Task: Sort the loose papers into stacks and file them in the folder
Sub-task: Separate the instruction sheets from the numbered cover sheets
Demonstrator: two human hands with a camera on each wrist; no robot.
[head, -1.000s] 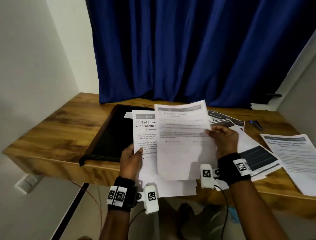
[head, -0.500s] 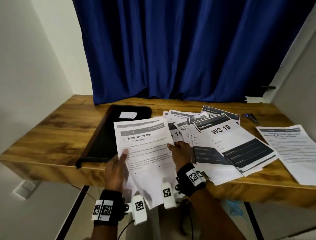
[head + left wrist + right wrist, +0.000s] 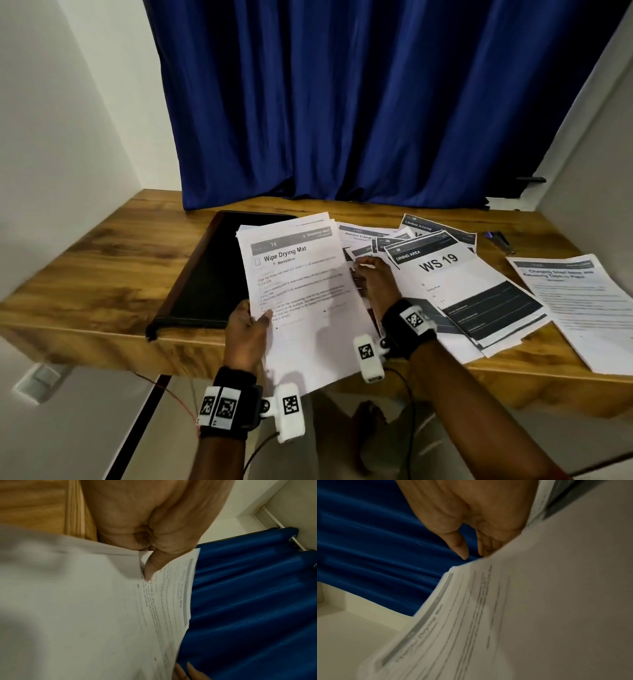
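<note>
A stack of white papers [image 3: 301, 274], topped by a sheet headed "Wipe Drying Mat", is held tilted over the table's front edge. My left hand [image 3: 248, 325] grips its lower left corner, thumb [image 3: 152, 566] on top and fingers beneath. My right hand [image 3: 375, 284] is at the stack's right edge; its fingers [image 3: 485, 546] go behind the papers [image 3: 539, 615] and the thumb stands free. The black folder [image 3: 205, 270] lies flat on the table, partly under the stack. Loose sheets [image 3: 462, 284], the top one marked "WS 19", are fanned out to the right.
More printed sheets [image 3: 582, 301] lie at the wooden table's [image 3: 102, 274] right end, overhanging its front edge. A small dark pen-like object [image 3: 498, 238] sits near the back right. A blue curtain [image 3: 342, 102] hangs behind, with white walls on both sides.
A second ago my right hand held one sheet up in front of the stack. That sheet is no longer raised, "Wipe Drying Mat" tops the stack, and the right hand has dropped to its right edge.
</note>
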